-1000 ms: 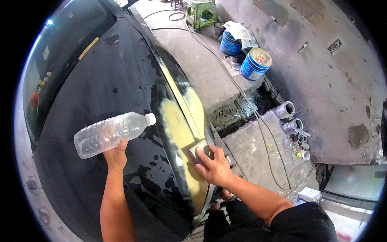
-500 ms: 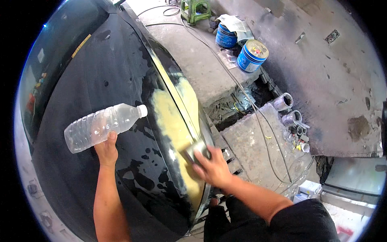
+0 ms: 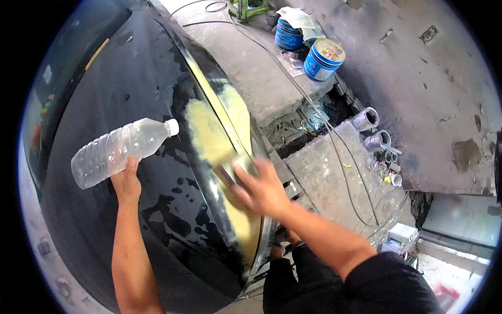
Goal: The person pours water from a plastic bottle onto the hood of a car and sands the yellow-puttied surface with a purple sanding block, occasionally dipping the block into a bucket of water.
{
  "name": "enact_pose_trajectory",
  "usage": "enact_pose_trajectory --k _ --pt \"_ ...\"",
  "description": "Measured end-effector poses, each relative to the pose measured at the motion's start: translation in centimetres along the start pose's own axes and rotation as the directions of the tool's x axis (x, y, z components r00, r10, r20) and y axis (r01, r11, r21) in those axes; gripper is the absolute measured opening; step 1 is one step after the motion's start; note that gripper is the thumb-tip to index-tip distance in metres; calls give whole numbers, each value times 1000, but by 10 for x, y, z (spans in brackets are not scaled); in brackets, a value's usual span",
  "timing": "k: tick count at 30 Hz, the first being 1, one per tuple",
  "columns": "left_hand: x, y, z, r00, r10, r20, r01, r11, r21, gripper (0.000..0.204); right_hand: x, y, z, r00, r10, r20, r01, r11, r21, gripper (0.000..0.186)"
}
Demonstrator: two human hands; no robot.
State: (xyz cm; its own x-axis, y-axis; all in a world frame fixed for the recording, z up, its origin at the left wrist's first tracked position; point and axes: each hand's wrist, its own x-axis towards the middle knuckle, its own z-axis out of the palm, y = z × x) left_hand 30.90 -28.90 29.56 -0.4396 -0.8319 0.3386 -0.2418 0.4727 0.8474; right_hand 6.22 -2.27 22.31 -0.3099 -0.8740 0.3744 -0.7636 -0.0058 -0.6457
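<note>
My left hand [image 3: 126,183] grips a clear plastic bottle [image 3: 123,152] with a white cap, tilted with its cap end up and to the right. The bottle is over a black car body panel [image 3: 141,83] marked with wet patches. My right hand [image 3: 265,192] is closed on a sanding block [image 3: 229,166], slightly blurred, pressed to a patch of pale yellow filler [image 3: 204,128]. The filler spreads on both sides of a long raised seam [image 3: 212,99] near the panel's right edge. The fingers hide part of the block.
Two blue tins stand on the concrete at the back; the nearer tin [image 3: 324,60] has a lid, the other has paper over it. A hose [image 3: 334,149] crosses a dark pit [image 3: 314,123]. Several cups [image 3: 365,119] line the wall, white boxes [image 3: 401,234] lie lower right.
My right hand has moved left and up along the filler with the sanding block. The view has shifted a little, and the bottle sits slightly further left and higher in it.
</note>
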Motion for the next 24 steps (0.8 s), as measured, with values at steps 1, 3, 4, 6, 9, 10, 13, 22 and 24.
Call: enact_pose_trajectory --k 1,3,4,6,9,10,13,22,24 --pt "1 -2 1 1000 18 8 -18 1000 21 72 -42 -1 -6 1000 6 -1 -6 1000 19 53" --pt "2 -4 2 999 41 12 -41 998 52 72 -91 -9 -16 996 87 35 -88 995 37 57" --pt "4 -2 2 999 51 5 -51 997 62 71 -81 -8 -14 997 76 21 -77 995 58 55" --pt "3 -3 0 999 33 -3 -33 998 58 71 -30 -3 -10 998 59 0 -59 998 26 51" --pt "7 -2 10 1000 -6 0 6 1000 5 70 87 9 -7 999 50 -8 -50 999 0 49" --pt "9 2 12 1000 -2 1 2 1000 -8 69 111 12 -10 998 58 -7 -58 998 30 48" --pt "5 2 12 1000 3 18 -2 1000 -15 67 85 18 3 995 -15 -94 13 1000 -22 44" --pt "7 8 10 999 35 1 -35 999 -23 65 4 11 -11 999 31 29 -32 999 36 55" --pt "9 10 14 1000 30 10 -30 999 -24 66 84 15 -7 999 46 5 -46 998 35 51"
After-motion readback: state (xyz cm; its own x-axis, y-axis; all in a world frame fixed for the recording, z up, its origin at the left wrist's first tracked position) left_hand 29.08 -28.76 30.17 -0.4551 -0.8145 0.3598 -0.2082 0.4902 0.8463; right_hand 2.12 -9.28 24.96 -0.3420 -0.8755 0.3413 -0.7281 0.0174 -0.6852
